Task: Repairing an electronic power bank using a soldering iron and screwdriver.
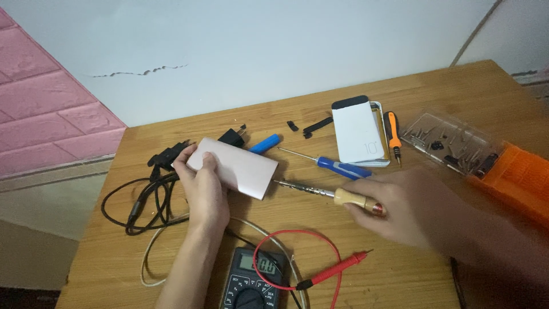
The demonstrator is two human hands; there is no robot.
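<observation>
A digital multimeter (253,281) sits at the near edge of the wooden table (366,97), its red probe lead (320,252) looping beside it. Farther back lie a blue-handled screwdriver (337,167), a white power bank (359,133), an orange-handled screwdriver (393,135), a clear bit case (449,142), and what looks like a blue battery cell (264,143).
</observation>
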